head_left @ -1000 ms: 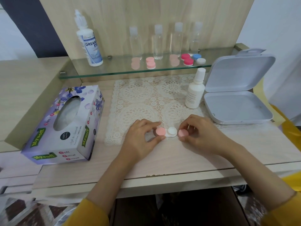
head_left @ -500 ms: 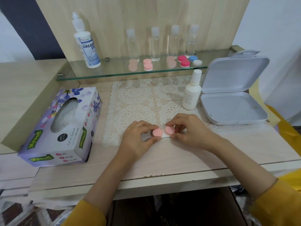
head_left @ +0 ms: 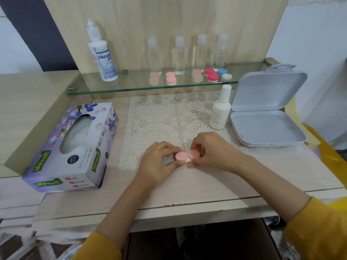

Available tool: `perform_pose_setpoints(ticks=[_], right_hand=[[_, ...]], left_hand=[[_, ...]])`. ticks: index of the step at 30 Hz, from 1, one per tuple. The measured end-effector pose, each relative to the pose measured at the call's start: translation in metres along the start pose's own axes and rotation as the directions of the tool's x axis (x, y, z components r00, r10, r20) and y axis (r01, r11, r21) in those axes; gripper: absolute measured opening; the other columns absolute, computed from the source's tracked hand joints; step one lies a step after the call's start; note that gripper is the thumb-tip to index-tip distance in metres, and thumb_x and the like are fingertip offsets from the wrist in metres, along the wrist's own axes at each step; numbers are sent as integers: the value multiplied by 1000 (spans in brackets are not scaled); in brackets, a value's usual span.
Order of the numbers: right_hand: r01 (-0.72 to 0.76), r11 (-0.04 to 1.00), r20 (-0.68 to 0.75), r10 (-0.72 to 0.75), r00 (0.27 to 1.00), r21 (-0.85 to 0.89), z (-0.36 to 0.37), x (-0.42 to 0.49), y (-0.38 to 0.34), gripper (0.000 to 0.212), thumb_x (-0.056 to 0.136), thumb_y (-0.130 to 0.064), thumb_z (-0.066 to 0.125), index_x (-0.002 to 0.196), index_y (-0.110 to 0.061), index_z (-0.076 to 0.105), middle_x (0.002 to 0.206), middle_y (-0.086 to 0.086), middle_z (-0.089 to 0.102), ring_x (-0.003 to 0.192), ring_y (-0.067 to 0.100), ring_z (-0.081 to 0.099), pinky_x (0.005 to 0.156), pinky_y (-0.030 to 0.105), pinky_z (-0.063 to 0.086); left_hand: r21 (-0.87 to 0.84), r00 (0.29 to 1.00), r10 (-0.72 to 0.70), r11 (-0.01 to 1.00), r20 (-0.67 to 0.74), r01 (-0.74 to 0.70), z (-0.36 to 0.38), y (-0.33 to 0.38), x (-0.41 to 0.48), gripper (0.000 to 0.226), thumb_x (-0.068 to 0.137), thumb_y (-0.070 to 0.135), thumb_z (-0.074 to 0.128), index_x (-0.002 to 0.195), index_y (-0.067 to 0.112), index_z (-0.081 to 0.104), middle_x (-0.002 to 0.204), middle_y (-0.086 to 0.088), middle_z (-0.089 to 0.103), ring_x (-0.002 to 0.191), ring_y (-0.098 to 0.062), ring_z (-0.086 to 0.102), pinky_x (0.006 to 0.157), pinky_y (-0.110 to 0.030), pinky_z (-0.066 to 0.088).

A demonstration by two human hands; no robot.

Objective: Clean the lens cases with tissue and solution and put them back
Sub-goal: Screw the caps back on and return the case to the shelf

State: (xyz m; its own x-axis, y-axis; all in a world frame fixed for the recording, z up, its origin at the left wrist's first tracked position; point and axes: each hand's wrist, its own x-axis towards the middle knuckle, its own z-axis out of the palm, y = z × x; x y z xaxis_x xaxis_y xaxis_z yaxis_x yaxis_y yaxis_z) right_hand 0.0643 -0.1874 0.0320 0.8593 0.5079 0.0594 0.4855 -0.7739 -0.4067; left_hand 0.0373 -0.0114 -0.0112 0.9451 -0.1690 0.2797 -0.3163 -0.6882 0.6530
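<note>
Pinches the pink case [head_left: 181,156] at the mat's [head_left: 169,117] near edge on the surface [head_left: 244,181], clamping the left grip [head_left: 159,162] on one cap and the right grip [head_left: 212,152] on the other; likely does best bracing left and turning right squarely, keeping threads uncrossed.

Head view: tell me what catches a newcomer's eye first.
The left hand and right hand pinch a pink lens case at the near edge of the lace mat, mid-table. A flowered tissue box lies to the left, an open white box to the right. Behind, spare cases and bottles line the glass shelf.
</note>
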Motion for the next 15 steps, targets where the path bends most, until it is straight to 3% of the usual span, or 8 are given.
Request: perform_pose_setpoints(ticks=[2,5,9,15], right_hand=[[49,998,41,-51,998,41,-3,0,0,27,74,-17,70,101,-14,68,93,0,59,64,-2,42,60,9,35],[94,995,59,-97,994,44,-7,0,0,24,78,-6,61,98,-14,73,88,5,62,66,9,48,62,15,36],[73,997,32,-72,997,-35,0,1,1,14,77,-10,60,86,-5,70,73,0,50,68,15,43,59,20,34],[81,996,-26,-80,996,28,6,-2,6,17,76,-9,64,92,-2,68,80,0,47,70,12,43,64,22,35]], left_hand=[[-15,1000,-5,1000,0,5,0,1,0,32,68,43,66,95,25,71,90,11,63,88,-7,51,80,-18,36],[-17,1000,-8,1000,6,8,0,2,0,35,67,44,63,95,25,71,90,11,63,88,-8,51,81,-20,37],[-5,1000,-10,1000,3,10,-1,2,-1,34,67,43,63,94,24,71,90,11,62,88,-7,51,81,-15,35],[17,1000,3,1000,-3,-3,-1,2,0,26,72,32,75,95,21,71,90,8,62,87,-8,50,77,-6,30]])
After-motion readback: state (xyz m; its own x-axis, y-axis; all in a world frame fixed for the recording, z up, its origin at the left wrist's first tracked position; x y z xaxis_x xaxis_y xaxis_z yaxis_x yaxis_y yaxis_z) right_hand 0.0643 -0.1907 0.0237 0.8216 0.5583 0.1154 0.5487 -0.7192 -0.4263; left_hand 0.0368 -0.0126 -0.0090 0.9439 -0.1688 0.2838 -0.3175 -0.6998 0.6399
